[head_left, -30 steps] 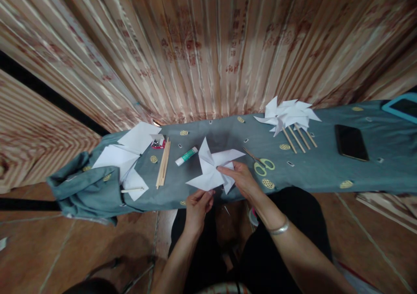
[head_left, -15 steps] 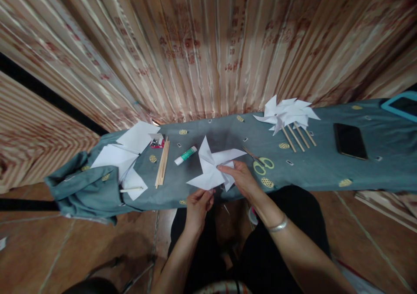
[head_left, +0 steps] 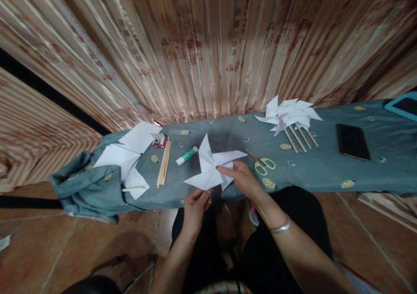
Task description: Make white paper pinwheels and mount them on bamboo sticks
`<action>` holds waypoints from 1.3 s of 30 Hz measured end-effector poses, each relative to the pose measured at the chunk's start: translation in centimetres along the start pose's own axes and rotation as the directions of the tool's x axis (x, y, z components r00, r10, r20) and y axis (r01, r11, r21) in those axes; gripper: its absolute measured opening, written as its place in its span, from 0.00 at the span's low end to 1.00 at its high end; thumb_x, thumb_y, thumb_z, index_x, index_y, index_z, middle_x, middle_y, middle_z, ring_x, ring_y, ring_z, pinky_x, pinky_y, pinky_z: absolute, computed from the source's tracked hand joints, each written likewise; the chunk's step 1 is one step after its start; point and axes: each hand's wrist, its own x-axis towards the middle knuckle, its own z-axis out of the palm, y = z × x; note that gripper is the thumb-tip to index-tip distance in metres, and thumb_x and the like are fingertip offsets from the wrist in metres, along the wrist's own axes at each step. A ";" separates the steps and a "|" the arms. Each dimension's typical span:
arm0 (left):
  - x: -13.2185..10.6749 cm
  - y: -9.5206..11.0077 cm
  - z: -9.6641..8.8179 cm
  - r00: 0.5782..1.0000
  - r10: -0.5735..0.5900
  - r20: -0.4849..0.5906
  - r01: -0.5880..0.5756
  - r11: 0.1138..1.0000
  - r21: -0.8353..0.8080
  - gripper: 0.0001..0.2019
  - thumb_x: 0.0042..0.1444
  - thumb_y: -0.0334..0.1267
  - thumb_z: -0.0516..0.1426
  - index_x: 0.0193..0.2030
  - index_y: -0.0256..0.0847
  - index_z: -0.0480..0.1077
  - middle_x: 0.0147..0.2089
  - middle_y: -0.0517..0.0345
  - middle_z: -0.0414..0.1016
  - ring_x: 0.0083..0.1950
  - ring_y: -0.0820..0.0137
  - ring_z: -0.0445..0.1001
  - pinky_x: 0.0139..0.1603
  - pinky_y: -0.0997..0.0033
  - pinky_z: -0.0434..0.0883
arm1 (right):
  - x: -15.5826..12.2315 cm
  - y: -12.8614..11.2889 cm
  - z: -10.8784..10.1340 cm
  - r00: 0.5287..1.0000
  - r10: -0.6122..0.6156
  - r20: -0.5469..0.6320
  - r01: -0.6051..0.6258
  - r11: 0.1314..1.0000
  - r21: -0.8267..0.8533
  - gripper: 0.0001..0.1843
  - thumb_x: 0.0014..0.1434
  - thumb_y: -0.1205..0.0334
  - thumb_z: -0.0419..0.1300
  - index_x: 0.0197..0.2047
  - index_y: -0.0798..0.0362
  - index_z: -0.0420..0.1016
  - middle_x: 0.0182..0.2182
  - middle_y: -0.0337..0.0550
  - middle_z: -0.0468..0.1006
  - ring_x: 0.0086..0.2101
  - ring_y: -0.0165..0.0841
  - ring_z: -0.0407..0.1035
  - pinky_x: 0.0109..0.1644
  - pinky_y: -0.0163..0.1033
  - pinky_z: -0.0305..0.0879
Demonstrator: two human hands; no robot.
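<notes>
A white paper pinwheel (head_left: 208,170) with pointed blades is held up over the front part of the cloth-covered table. My right hand (head_left: 243,179) grips it from the right, thumb pressed on its centre and the other fingers behind the paper. Under the lower edge, my left hand (head_left: 196,205) is closed in a pinch at the paper; its fingertips are partly hidden. Just right of the pinwheel lie scissors (head_left: 265,166) with green handles. A glue stick (head_left: 187,156) rests to the left, beside several thin wooden sticks (head_left: 163,163).
Finished-looking pinwheels (head_left: 289,113) on sticks lie at the back right, near a black phone (head_left: 353,142). A blue-framed device (head_left: 402,106) sits at the far right. White paper sheets (head_left: 119,157) and a small red box (head_left: 159,142) are on the left. A curtain (head_left: 208,68) hangs behind.
The view has shifted slightly, so the table items appear a little further right. Both hands keep their hold, and the pinwheel's lower left blade has swung slightly outward.
</notes>
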 end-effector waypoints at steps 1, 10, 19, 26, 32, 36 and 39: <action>0.0 0.0 0.0 1.000 0.004 0.003 -0.004 1.000 0.003 0.17 0.38 0.48 0.68 0.24 0.34 0.77 0.18 0.63 0.64 0.20 0.81 0.56 0.21 0.78 0.51 | 0.0 0.0 0.0 1.000 0.001 0.005 -0.001 1.000 -0.001 0.21 0.33 0.53 0.76 0.29 0.57 0.80 0.26 0.41 0.82 0.26 0.33 0.72 0.33 0.37 0.66; -0.2 -0.2 0.1 0.999 0.028 0.020 -0.029 0.999 0.015 0.17 0.40 0.49 0.68 0.25 0.34 0.77 0.18 0.64 0.62 0.19 0.81 0.55 0.20 0.78 0.50 | 0.1 0.2 0.0 1.000 0.018 -0.024 -0.017 0.999 0.037 0.20 0.32 0.54 0.76 0.28 0.57 0.81 0.25 0.42 0.82 0.26 0.34 0.74 0.34 0.38 0.67; -0.4 0.3 0.2 0.999 0.036 0.014 -0.037 0.999 0.037 0.17 0.38 0.49 0.68 0.24 0.34 0.77 0.20 0.62 0.64 0.20 0.80 0.57 0.21 0.78 0.51 | -0.2 -0.3 0.1 0.999 0.022 0.037 -0.025 0.996 0.081 0.19 0.33 0.55 0.76 0.29 0.56 0.82 0.25 0.41 0.83 0.26 0.32 0.74 0.35 0.36 0.67; -0.4 0.1 -0.1 0.997 0.072 0.010 -0.073 0.993 0.088 0.15 0.41 0.46 0.66 0.19 0.35 0.74 0.17 0.63 0.63 0.18 0.81 0.54 0.20 0.77 0.49 | -0.2 -0.6 -0.6 1.000 0.014 -0.005 -0.014 0.999 -0.046 0.19 0.33 0.55 0.76 0.29 0.56 0.81 0.27 0.40 0.83 0.25 0.32 0.74 0.33 0.36 0.68; -1.4 -1.1 -0.2 0.999 -0.053 -0.006 0.052 0.997 -0.055 0.15 0.38 0.46 0.67 0.21 0.35 0.74 0.17 0.63 0.64 0.19 0.81 0.55 0.21 0.77 0.50 | 0.2 0.5 -0.8 0.998 0.062 0.031 -0.056 0.985 -0.166 0.19 0.34 0.55 0.74 0.30 0.56 0.81 0.24 0.39 0.82 0.24 0.31 0.72 0.30 0.35 0.66; -2.4 -1.7 -0.6 0.983 -0.183 -0.026 0.174 0.963 -0.203 0.18 0.31 0.44 0.70 0.27 0.33 0.77 0.19 0.62 0.68 0.19 0.81 0.57 0.21 0.78 0.52 | 1.5 1.5 -0.8 0.992 0.100 0.080 -0.066 0.935 -0.347 0.17 0.34 0.55 0.72 0.28 0.55 0.81 0.23 0.38 0.81 0.23 0.31 0.71 0.29 0.34 0.64; -2.6 -2.3 -1.1 0.963 -0.270 -0.017 0.255 0.927 -0.276 0.18 0.29 0.43 0.71 0.26 0.33 0.75 0.18 0.64 0.66 0.18 0.82 0.57 0.20 0.79 0.52 | 2.9 1.7 -0.9 0.986 0.085 0.141 0.014 0.809 -0.588 0.13 0.36 0.56 0.70 0.25 0.54 0.80 0.21 0.36 0.78 0.24 0.32 0.70 0.28 0.34 0.62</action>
